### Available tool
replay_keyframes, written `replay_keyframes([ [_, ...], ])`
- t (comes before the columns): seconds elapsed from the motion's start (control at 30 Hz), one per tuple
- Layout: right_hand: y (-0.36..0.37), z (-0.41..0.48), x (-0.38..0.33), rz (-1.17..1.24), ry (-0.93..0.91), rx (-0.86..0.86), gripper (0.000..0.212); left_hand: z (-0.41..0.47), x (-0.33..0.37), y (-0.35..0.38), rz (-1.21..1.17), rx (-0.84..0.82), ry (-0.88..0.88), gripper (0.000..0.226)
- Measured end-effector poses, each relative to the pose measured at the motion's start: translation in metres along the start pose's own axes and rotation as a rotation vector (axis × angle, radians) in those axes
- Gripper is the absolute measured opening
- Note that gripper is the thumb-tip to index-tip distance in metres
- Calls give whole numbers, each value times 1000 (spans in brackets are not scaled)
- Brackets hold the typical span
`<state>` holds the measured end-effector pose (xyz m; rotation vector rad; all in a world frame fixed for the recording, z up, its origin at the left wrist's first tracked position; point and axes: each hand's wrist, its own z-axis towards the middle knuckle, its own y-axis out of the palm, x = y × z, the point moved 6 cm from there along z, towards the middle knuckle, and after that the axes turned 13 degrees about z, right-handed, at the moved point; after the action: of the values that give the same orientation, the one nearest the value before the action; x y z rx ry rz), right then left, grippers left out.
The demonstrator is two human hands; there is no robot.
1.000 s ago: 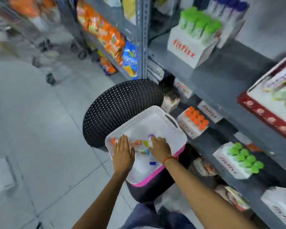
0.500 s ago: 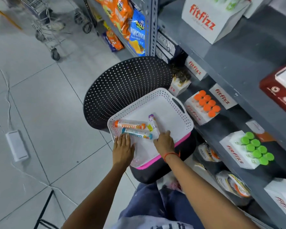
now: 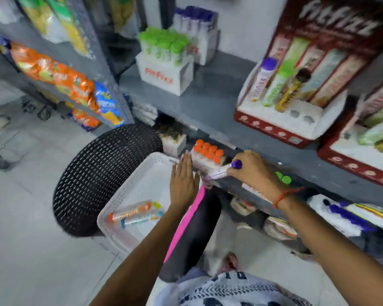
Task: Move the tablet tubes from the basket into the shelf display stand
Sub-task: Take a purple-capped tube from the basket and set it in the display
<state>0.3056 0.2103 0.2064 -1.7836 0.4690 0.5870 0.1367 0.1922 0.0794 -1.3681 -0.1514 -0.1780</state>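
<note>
A white perforated basket (image 3: 128, 188) with a pink rim sits on a black stool. Two tablet tubes lie in its near corner: an orange-capped tube (image 3: 131, 213) and a blue-capped tube (image 3: 139, 220). My right hand (image 3: 254, 173) is shut on a purple-capped tube (image 3: 224, 171), held level just off the basket's right edge, near the lower shelf. My left hand (image 3: 184, 184) lies flat and open over the basket's right side. The red display stand (image 3: 281, 127) on the upper shelf holds three tubes upright, with free holes beside them.
A black perforated stool (image 3: 102, 175) stands to the left of the basket. White fitfizz boxes with green-capped tubes (image 3: 166, 65) and orange-capped tubes (image 3: 208, 154) sit on the grey shelves. Snack bags (image 3: 60, 78) hang on the left rack. A second red stand (image 3: 363, 155) is at the right.
My right hand has lifted the purple-capped tube out of the basket and carried it right toward the shelf. My left hand slid to the basket's right side. The view tilted up.
</note>
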Motion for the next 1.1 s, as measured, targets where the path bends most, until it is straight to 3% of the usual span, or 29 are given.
replay_keyframes([
  [0.13, -84, -28, 34, -51, 134, 86, 29, 42, 94, -31, -73, 138, 260, 56],
  [0.23, -138, -49, 48, -65, 223, 151, 30, 57, 149, -38, -113, 119, 390, 57],
  [0.3, -189, -87, 71, -29, 296, 302, 28, 56, 208, -35, -68, 97, 585, 56],
  [0.47, -233, -93, 77, 0, 263, 270, 15, 49, 213, 6, 0, -57, 601, 57],
  [0.67, -278, -87, 88, -50, 295, 374, 31, 51, 221, 15, 55, -41, 567, 52],
  [0.87, -296, -67, 81, -54, 221, 506, 14, 50, 222, 15, 85, -55, 554, 54],
  [0.97, -297, -62, 79, -32, 213, 505, 37, 50, 221, 17, 98, -56, 567, 55],
  [1.1, -294, -55, 77, -59, 194, 488, 31, 49, 221, 17, 119, -66, 575, 63],
])
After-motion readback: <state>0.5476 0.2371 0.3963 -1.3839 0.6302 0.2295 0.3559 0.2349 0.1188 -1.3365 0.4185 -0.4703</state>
